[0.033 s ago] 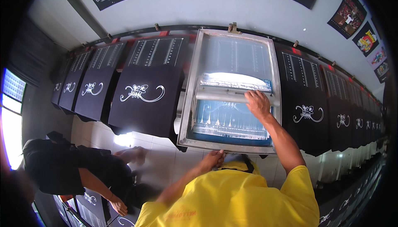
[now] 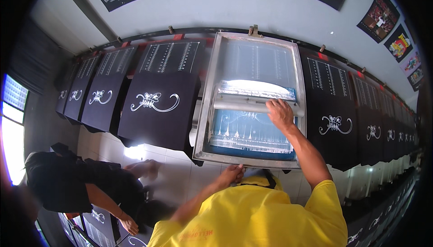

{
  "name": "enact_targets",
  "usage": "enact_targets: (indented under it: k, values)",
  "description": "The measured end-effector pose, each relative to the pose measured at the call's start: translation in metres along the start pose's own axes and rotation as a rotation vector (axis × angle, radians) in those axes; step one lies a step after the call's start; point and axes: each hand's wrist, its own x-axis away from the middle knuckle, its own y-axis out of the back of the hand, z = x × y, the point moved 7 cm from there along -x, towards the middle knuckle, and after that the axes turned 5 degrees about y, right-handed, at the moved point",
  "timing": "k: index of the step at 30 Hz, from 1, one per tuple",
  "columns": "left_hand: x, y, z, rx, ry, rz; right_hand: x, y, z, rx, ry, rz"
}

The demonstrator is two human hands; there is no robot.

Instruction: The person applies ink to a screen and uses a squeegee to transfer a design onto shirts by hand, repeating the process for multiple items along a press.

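A metal-framed printing screen (image 2: 301, 80) lies over one board in the long row. Across its blue mesh rests a pale squeegee (image 2: 243, 104), with white ink pooled along its far side and streaks of ink on its near side. My right hand (image 2: 280, 113) is closed over the squeegee's right part. At the near edge of the frame, my left hand (image 2: 233, 174) is closed, thumb at the rim; its fingertips are partly hidden. What lies beneath the screen is mostly covered.
Black fabric pieces with white scroll prints, such as the left one (image 2: 155, 111) and the right one (image 2: 333, 129), lie on neighbouring boards. A dark rail (image 2: 149, 33) runs behind. Another person (image 2: 90, 179) in black is at the lower left. Printed posters hang on the wall.
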Motion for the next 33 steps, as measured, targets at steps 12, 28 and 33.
enact_targets:
  k: [12,28,33]
  values:
    - [-0.008,0.007,0.007,0.005,-0.007,-0.033,-0.009,0.008,0.004,-0.121,0.014,0.036]
    - [-0.011,0.012,0.011,0.023,0.009,-0.002,-0.048,0.003,-0.037,-0.216,-0.178,0.176]
    - [-0.02,0.011,0.016,0.05,0.035,0.013,-0.073,0.003,-0.073,-0.472,-0.298,0.489]
